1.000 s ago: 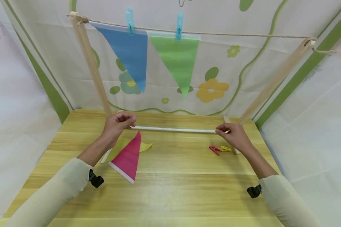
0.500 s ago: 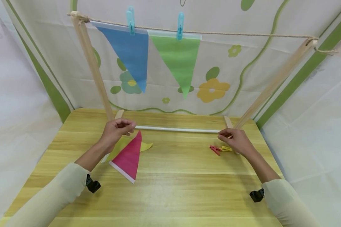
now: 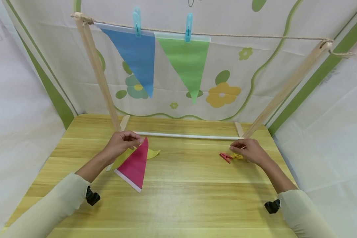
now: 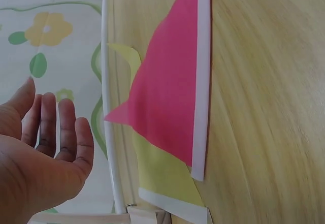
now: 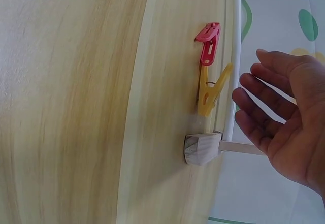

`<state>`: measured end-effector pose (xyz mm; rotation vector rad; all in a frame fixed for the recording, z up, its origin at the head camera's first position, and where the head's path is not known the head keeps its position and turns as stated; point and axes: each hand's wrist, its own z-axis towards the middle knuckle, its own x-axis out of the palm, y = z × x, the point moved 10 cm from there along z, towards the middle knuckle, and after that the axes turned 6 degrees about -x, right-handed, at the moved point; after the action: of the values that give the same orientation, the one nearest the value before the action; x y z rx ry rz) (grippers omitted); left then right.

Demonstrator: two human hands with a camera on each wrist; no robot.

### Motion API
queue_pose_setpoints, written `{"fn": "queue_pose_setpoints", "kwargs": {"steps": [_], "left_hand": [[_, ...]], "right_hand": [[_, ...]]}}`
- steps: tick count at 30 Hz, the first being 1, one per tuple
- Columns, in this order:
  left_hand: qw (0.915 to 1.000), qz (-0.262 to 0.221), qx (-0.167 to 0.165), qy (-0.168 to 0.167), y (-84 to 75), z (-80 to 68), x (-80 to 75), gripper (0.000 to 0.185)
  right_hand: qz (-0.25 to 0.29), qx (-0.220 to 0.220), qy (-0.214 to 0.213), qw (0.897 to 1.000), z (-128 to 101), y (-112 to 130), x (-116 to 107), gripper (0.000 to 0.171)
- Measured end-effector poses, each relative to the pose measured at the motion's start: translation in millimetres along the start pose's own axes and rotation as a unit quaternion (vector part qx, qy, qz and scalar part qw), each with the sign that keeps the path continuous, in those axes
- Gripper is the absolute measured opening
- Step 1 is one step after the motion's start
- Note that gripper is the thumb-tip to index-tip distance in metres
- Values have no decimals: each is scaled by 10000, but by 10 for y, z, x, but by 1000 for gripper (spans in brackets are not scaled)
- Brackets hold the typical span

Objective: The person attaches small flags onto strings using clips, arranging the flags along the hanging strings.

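Well, left hand [image 3: 122, 144]: I'm seeing it hovering near the tip of the pink pennant [image 3: 133, 168], fingers loosely bent, holding nothing.
Right hand [image 3: 250, 150]: hanging near the yellow clothespin [image 5: 209, 96], fingers relaxed, gripping nothing; well apart from the left hand.
Pink pennant's white band [image 4: 202, 87]: pinching this alone would, I'm judging, be keeping the yellow pennant [image 4: 170, 181] underneath from dragging along.
Pink pennant: lying on the wooden table [image 3: 196, 205], partly covering the yellow one, showing a deep pink triangle, its tip seeming to curl.

Room between pink flag [image 3: 135, 167] and red clip [image 3: 225, 157]
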<state>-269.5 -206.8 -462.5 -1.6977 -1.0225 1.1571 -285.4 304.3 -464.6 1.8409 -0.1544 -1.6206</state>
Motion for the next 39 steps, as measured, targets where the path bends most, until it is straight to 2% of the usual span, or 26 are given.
{"fn": "queue_pose_setpoints", "kwargs": {"steps": [6, 10, 15, 20, 28, 31, 35, 39], "left_hand": [[9974, 575, -134, 413, 71, -41, 63, 29], [9945, 870, -176, 557, 127, -65, 87, 26], [9924, 1006, -236, 668, 193, -81, 89, 23], [9885, 1151, -330, 925, 282, -100, 109, 21], [9781, 1552, -167, 1380, 355, -203, 137, 17], [9734, 1613, -286, 1600, 392, -243, 150, 16], [9635, 1867, -219, 1907, 403, -290, 186, 20], [9502, 2192, 95, 2214, 395, -315, 244, 28]], "right_hand": [[19, 126, 232, 9996, -19, -81, 57, 32], [37, 107, 292, 9995, -32, -125, 89, 32], [-36, 33, 338, 9994, -49, -164, 127, 30], [-65, -51, 377, 9993, -58, -170, 144, 24], [-114, -169, 409, 9990, -33, -161, 170, 20], [-116, -119, 370, 9992, -19, -160, 168, 18], [-124, -60, 322, 9994, 13, -155, 171, 16], [-129, -77, 254, 9996, 44, -135, 176, 15]]}}
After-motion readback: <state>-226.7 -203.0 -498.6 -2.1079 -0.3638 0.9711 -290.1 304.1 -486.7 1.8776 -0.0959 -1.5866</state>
